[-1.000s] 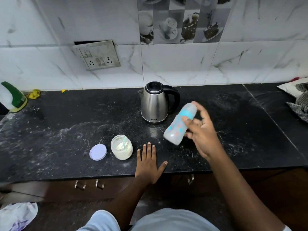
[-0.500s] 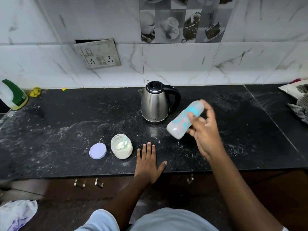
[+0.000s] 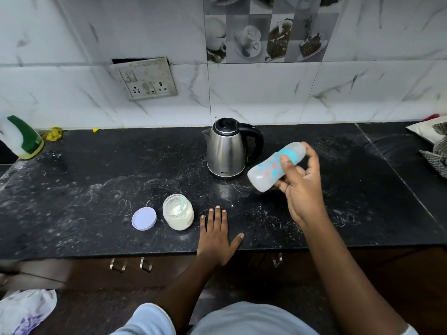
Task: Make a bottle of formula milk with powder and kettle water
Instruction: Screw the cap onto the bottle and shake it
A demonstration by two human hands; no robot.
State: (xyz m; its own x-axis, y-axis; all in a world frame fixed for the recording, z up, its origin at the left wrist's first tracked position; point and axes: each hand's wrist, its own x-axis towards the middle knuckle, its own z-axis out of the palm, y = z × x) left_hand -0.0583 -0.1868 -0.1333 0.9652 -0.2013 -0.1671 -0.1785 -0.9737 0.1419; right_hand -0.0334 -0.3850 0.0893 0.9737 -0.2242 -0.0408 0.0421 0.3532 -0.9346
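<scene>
My right hand [image 3: 302,187] grips a translucent baby bottle [image 3: 268,171] with blue and orange prints, tilted nearly sideways above the counter, its base pointing lower left. A steel kettle [image 3: 226,148] with a black lid and handle stands just left of the bottle. An open jar of white formula powder [image 3: 178,215] with a scoop inside stands near the front edge, and its lilac lid [image 3: 144,218] lies flat to its left. My left hand [image 3: 217,234] rests flat on the black counter [image 3: 96,180], fingers spread, right of the jar.
A green-and-white spray bottle [image 3: 21,139] stands at the far left against the wall. Checked cloths [image 3: 437,151] lie at the right end. A socket plate [image 3: 145,79] is on the tiled wall. Drawer handles [image 3: 131,264] sit below the counter edge.
My right hand has swung the bottle from a steeper tilt to more sideways and slightly right. The left hand, jar, lid and kettle have stayed put.
</scene>
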